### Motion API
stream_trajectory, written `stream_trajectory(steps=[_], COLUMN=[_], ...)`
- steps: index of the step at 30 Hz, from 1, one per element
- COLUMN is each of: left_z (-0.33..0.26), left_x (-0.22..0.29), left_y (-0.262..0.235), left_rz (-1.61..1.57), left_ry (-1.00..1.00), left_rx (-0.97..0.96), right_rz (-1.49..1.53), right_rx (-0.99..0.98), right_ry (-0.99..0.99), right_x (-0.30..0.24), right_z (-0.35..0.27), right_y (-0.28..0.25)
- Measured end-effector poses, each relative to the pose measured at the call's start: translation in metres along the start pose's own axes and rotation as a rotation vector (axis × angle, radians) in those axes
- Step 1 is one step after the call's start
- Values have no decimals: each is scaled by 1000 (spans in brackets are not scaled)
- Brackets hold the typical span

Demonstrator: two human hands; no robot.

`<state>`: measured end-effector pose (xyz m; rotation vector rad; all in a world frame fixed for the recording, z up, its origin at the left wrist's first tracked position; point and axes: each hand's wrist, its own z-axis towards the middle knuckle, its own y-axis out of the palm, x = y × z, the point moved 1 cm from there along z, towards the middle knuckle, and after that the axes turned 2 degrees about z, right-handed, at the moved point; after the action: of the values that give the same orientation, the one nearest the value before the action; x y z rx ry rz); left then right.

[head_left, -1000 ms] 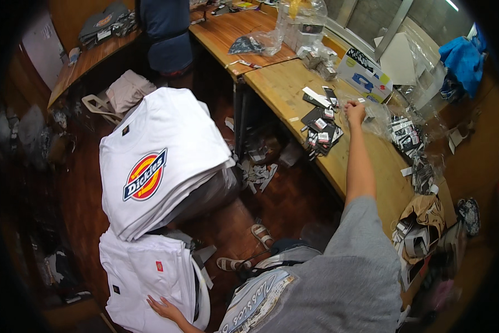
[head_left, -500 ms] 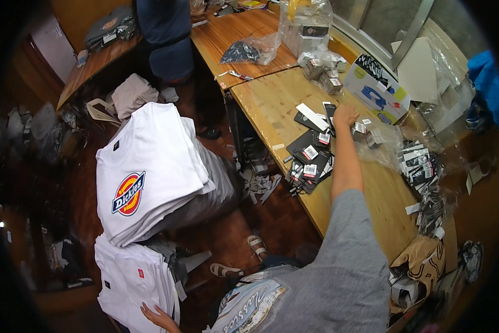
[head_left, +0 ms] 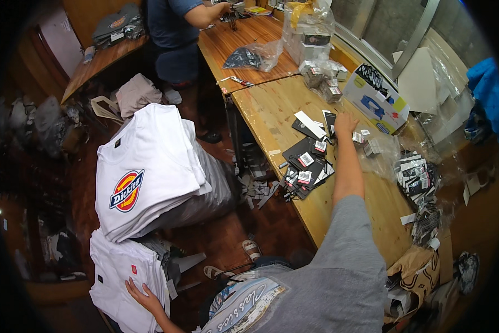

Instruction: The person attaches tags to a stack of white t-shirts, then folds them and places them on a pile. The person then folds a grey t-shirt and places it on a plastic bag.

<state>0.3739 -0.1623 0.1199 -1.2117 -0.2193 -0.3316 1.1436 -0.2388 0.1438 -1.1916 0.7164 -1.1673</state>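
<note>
Hands were far apart in the frame: the right hand (head_left: 345, 123) reached to the upper middle, arm stretched over the wooden table (head_left: 271, 108), and lay palm down with fingers loosely spread, its fingertips at a black hang tag (head_left: 330, 121) beside a long white tag (head_left: 309, 124); whether it pinched anything could not be told. Just below and left of it lay a loose heap of black hang tags (head_left: 304, 166) with white barcode stickers, near the table's edge. Right of the hand sat crumpled clear plastic (head_left: 380, 152) holding small white tags, and above that an open cardboard box (head_left: 374, 97) with a blue and white side. The left hand (head_left: 141, 294) rested at the lower left, fingers flat and open on a low stack of folded white shirts (head_left: 116, 272), gripping nothing. Above it, at centre left, stood a taller stack of white shirts (head_left: 149, 166) with a round red, yellow and blue emblem on the top one. At the top of the frame another person (head_left: 174, 22) in a blue shirt worked at a second table
</note>
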Motion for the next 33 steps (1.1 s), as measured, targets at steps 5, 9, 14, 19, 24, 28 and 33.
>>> stream_trajectory(steps=[5, 9, 14, 19, 24, 28, 33], left_z=[-8, -17, -11, 1, 36, 78, 117], left_x=[1, 4, 19, 43, 120, 233, 335], left_y=[-3, -9, 2, 6, 10, 25, 7], left_rz=[-23, 3, -91, -147, -425, -648, -953], left_ry=[-12, -21, 20, 69, 164, 464, 846], left_rx=[1, 22, 16, -23, -194, -374, -416], right_rz=[34, 209, 1143, 1887, 2206, 2125, 2118], right_rx=[-134, -130, -151, -378, -776, -950, -1413], right_ry=[-14, 26, 124, 102, -408, -573, -878], right_x=[2, -6, 32, 17, -18, -65, -142], right_z=[3, -4, 45, 32, 11, -48, -154], right_y=[4, -7, 12, -38, -113, -205, -290])
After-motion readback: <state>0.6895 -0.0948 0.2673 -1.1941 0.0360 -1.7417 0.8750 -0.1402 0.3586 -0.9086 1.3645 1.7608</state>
